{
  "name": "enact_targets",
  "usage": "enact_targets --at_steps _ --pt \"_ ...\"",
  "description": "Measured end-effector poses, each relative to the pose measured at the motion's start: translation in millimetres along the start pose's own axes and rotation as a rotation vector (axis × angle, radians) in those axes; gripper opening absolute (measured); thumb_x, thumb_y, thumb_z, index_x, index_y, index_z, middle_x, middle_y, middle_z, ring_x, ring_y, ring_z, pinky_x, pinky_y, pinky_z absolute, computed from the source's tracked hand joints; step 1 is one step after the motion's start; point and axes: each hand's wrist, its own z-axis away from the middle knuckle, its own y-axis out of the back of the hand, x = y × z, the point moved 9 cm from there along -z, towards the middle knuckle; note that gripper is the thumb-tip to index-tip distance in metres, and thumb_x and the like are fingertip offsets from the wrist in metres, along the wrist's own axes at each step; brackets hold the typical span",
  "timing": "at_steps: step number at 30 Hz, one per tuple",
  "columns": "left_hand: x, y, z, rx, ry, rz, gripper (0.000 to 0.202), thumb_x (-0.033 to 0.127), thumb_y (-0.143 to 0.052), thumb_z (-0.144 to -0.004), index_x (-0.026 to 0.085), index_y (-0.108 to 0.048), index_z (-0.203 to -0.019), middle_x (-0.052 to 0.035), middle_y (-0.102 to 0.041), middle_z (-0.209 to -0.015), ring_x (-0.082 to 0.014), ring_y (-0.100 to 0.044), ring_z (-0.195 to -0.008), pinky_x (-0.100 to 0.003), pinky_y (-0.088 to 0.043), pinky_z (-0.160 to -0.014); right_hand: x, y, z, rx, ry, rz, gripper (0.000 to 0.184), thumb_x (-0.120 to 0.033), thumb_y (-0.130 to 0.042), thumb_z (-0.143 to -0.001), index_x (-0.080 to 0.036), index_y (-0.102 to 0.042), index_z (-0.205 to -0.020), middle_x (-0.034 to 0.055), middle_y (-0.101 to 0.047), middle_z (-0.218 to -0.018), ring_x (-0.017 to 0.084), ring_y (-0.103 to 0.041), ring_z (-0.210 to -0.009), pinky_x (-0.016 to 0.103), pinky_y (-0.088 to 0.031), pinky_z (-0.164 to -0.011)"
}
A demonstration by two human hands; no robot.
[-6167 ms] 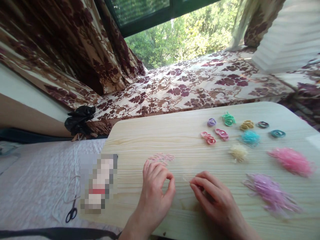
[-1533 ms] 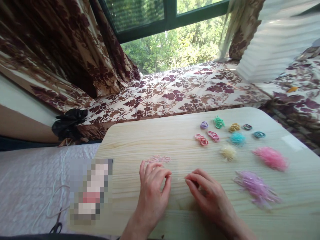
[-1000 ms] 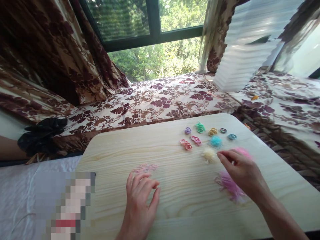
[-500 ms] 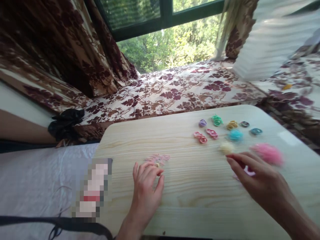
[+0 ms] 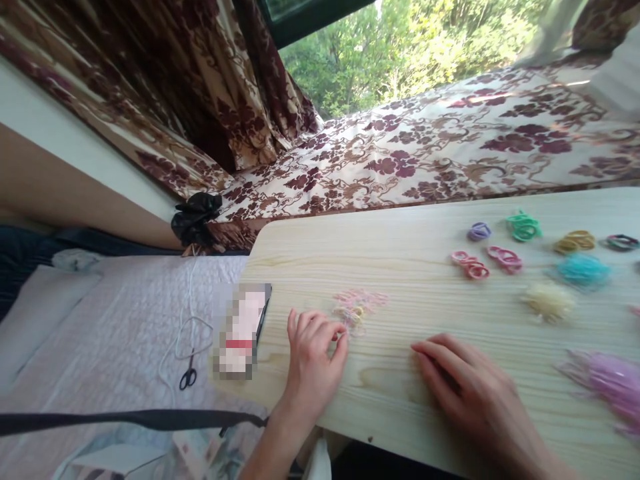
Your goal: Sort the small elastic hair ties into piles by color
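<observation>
My left hand (image 5: 316, 350) rests on the table (image 5: 380, 393) with its fingers curled and thumb against the index finger; anything between them is too small to make out. Right by those fingertips lies a small loose pile of pink and yellow elastic bands (image 5: 361, 301). To the right, my right hand (image 5: 467, 390) is over the wood, thumb and index finger pinched together, and what they hold, if anything, cannot be seen. Beyond it sit a cream bunch of bands (image 5: 549, 301) and a turquoise bunch (image 5: 583, 270). A purple bunch (image 5: 613, 383) lies at the right edge.
Farther back are purple (image 5: 479, 231), green (image 5: 523, 227), red (image 5: 470, 265), pink (image 5: 505, 259) and yellow hair ties (image 5: 575, 241). A blurred-out phone-like object (image 5: 245, 330) lies at the table's left edge. Scissors (image 5: 189, 378) and a white cord (image 5: 175, 347) are on the bed.
The view has swung left, bringing the scissors into sight. My right hand has moved left, away from the cream bunch and toward my left hand. My left thumb has closed toward the index finger.
</observation>
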Motion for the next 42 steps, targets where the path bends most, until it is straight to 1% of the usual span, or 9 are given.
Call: enact_targets --at_steps 4,9,14,18,22,24,33,38,42 --pt "8.2 -7.2 -5.4 -0.039 -0.007 -0.005 0.011 0.016 -0.060 -0.087 0.023 -0.064 -0.079 0.0022 -0.066 -0.078 -0.0189 -0.058 -0.091 -0.053 -0.023 -0.112 1.0 -1.2 1.4 -0.013 -0.003 0.009 0.022 -0.026 -0.047 -0.096 -0.020 -0.068 -0.091 0.0025 -0.069 -0.084 0.013 -0.066 -0.073 0.025 -0.049 -0.068" --pt "9.1 -12.9 -10.2 -0.073 -0.011 -0.072 0.007 0.016 -0.066 -0.083 0.022 -0.063 -0.080 0.0015 -0.067 -0.081 -0.0206 -0.057 -0.093 -0.056 -0.022 -0.110 2.0 -1.3 2.6 -0.022 -0.023 -0.007 0.023 -0.027 -0.047 -0.097 -0.021 -0.068 -0.091 0.0029 -0.070 -0.085 0.013 -0.065 -0.073 0.024 -0.049 -0.069" --pt "11.4 -13.8 -11.5 -0.089 -0.028 -0.098 0.011 0.015 -0.063 -0.085 0.022 -0.063 -0.076 0.0013 -0.067 -0.080 -0.0201 -0.056 -0.091 -0.055 -0.024 -0.109 1.8 -0.6 0.6 -0.023 -0.028 -0.016 0.024 -0.027 -0.046 -0.097 -0.020 -0.068 -0.089 0.0029 -0.070 -0.083 0.013 -0.065 -0.073 0.025 -0.049 -0.068" --pt "13.5 -13.2 -11.3 -0.086 -0.033 -0.088 0.013 0.015 -0.062 -0.086 0.022 -0.061 -0.075 0.0016 -0.066 -0.078 -0.0197 -0.056 -0.090 -0.054 -0.025 -0.109 2.1 -0.8 0.3 -0.021 -0.030 -0.014 0.025 -0.028 -0.046 -0.096 -0.021 -0.069 -0.089 0.0034 -0.070 -0.083 0.014 -0.065 -0.072 0.025 -0.050 -0.068" --pt "13.9 -12.1 -10.5 -0.075 -0.036 -0.077 0.011 0.015 -0.061 -0.085 0.023 -0.060 -0.078 0.0014 -0.066 -0.079 -0.0201 -0.056 -0.091 -0.055 -0.023 -0.110 2.8 -1.8 1.4 -0.024 -0.036 -0.011 0.025 -0.028 -0.047 -0.096 -0.021 -0.069 -0.089 0.0034 -0.070 -0.083 0.014 -0.065 -0.072 0.025 -0.050 -0.068" --pt "14.4 -12.9 -10.2 -0.084 -0.040 -0.078 0.012 0.014 -0.061 -0.085 0.023 -0.060 -0.076 0.0017 -0.065 -0.078 -0.0199 -0.056 -0.090 -0.055 -0.023 -0.110 2.5 -1.4 1.6 -0.022 -0.034 -0.009 0.024 -0.028 -0.047 -0.096 -0.021 -0.069 -0.089 0.0030 -0.070 -0.083 0.013 -0.065 -0.072 0.025 -0.049 -0.068" --pt "17.7 -15.7 -12.6 -0.093 -0.055 -0.114 0.018 0.011 -0.058 -0.084 0.022 -0.059 -0.070 0.0012 -0.063 -0.075 -0.0192 -0.055 -0.087 -0.052 -0.030 -0.106 3.1 -1.8 2.4 -0.035 -0.029 -0.012 0.023 -0.027 -0.047 -0.096 -0.020 -0.068 -0.089 0.0030 -0.070 -0.084 0.013 -0.064 -0.073 0.024 -0.048 -0.067" --pt "19.0 -18.1 -12.0 -0.096 -0.071 -0.114 0.019 0.009 -0.056 -0.084 0.021 -0.056 -0.069 0.0010 -0.062 -0.075 -0.0192 -0.055 -0.088 -0.054 -0.027 -0.108 3.4 -2.3 2.1 -0.045 -0.036 -0.013 0.022 -0.027 -0.047 -0.096 -0.020 -0.068 -0.090 0.0030 -0.070 -0.085 0.013 -0.064 -0.073 0.025 -0.048 -0.069" --pt "21.3 -14.1 -10.5 -0.061 -0.079 -0.099 0.019 0.008 -0.054 -0.084 0.022 -0.056 -0.070 0.0007 -0.064 -0.077 -0.0194 -0.057 -0.089 -0.054 -0.027 -0.109 2.0 -2.2 1.4 -0.043 -0.028 -0.017 0.020 -0.025 -0.048 -0.096 -0.020 -0.068 -0.091 0.0025 -0.069 -0.085 0.013 -0.064 -0.074 0.024 -0.048 -0.069"
